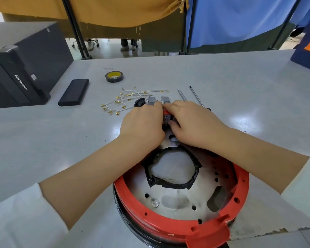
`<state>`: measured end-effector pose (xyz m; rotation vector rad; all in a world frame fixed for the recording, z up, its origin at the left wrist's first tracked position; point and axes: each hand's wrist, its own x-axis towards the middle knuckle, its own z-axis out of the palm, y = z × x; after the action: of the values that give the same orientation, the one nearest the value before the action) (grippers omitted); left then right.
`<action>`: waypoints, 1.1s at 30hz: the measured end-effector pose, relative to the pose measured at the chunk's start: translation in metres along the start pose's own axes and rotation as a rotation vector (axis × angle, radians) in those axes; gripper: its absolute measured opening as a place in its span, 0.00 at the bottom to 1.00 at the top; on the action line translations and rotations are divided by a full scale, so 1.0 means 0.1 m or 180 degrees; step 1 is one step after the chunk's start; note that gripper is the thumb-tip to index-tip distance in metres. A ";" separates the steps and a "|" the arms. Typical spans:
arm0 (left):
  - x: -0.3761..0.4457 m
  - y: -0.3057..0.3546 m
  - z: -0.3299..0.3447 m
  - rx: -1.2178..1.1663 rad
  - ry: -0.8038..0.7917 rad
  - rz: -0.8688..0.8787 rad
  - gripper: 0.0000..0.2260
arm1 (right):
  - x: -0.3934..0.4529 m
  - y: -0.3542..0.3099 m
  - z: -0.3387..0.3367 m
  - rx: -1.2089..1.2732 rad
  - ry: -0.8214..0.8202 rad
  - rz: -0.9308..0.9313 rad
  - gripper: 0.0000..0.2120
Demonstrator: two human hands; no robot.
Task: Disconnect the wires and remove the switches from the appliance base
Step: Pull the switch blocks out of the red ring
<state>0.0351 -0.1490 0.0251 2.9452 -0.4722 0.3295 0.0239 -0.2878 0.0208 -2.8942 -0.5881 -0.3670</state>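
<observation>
One word reads clearly: "lenovo", in pale letters on the front panel of the black computer case (23, 68) lying at the far left of the surface (222, 77). The word runs slanted along the panel. Just right of it on the same case sits a small pale sticker (33, 77), its print too small to read, and another tiny label (47, 30) near the case's far top edge is equally illegible. To the right of the case, there is a faint pencil-like scribble (106, 68) on the surface, but I cannot make it out. The tape roll (114, 76) just right of that scribble has a yellow core with marks too blurred to read.
</observation>
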 end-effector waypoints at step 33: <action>0.06 0.07 -0.04 0.0267 -0.0008 0.0012 0.16 | 0.10 0.03 -0.02 0.0004 -0.0153 0.0065 0.14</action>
<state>0.0374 -0.1568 0.0309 3.0265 -0.4758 0.3545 0.0332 -0.2870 0.0246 -2.9128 -0.5654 -0.2947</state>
